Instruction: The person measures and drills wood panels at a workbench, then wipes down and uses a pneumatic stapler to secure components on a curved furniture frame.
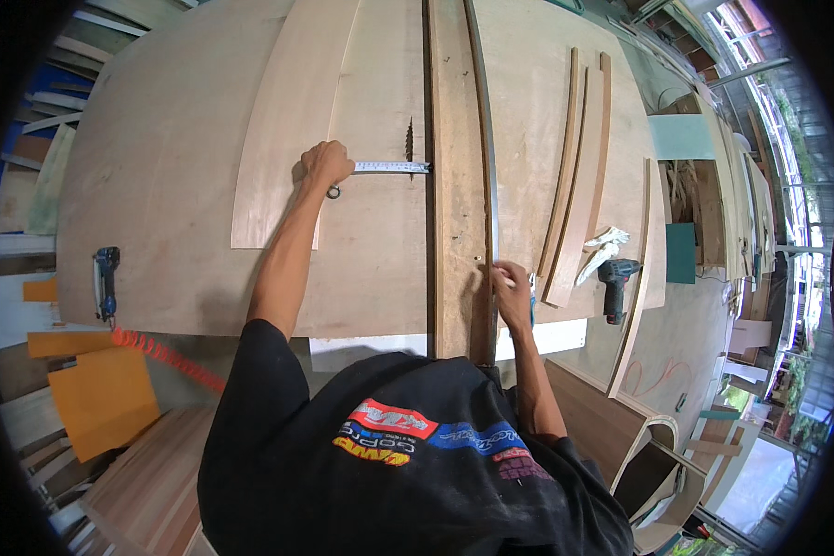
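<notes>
- Well, in the head view, the left hand [326, 165] is up above the middle of the frame, a bit left. Its fingers are curled shut around one end of the tape measure [389, 168]. A small round part peeks out under the hand.
- The tape's pale strip comes out on the right side of those fingers. It goes straight across to the right, and its far tip is at the left edge of the long board [456, 208].
- The long board runs from the top of the frame down to the person's black shirt [278, 482].
- The right hand [511, 292] is just right of the middle, by the board's right edge. Its fingers are bent and close together. I cannot tell if they hold anything. The tape is well apart from them, up and to the left.
- A flat wood sheet [292, 120] lies by the left hand, at the upper left.
- Thin wood strips [570, 185], a pale cloth-like bundle [604, 252] and a drill [613, 289] are on the right side of the table [157, 185].
</notes>
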Demonstrator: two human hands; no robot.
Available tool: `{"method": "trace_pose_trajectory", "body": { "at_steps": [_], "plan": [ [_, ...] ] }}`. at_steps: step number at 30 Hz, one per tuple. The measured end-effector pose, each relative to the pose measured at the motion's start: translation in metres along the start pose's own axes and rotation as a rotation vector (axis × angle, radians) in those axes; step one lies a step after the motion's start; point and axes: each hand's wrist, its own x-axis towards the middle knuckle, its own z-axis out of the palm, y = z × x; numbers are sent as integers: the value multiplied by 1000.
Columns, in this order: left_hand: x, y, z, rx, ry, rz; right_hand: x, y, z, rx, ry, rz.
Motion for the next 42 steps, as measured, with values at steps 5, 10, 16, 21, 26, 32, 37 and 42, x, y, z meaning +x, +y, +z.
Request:
{"method": "trace_pose_trajectory", "body": {
  "at_steps": [5,10,16,21,26,32,37,42],
  "plan": [
    [0,6,-1,10,19,20,-54,60,-64,-185,116,129],
    [-2,6,1,53,34,26,-87,87,-78,-551,219,51],
    [-10,10,7,67,102,33,-98,87,-64,-546,133,119],
    [-10,5,18,103,146,45,-93,77,-64,-566,64,207],
    [-11,6,13,13,139,53,-93,81,-62,-638,87,219],
    [-7,0,18,6,137,25,-84,77,-61,-639,69,237],
    [-10,2,17,-6,130,37,-83,72,-63,-665,27,294],
    [-12,4,12,11,136,-10,-77,69,-64,-697,14,290]
  ]
}}
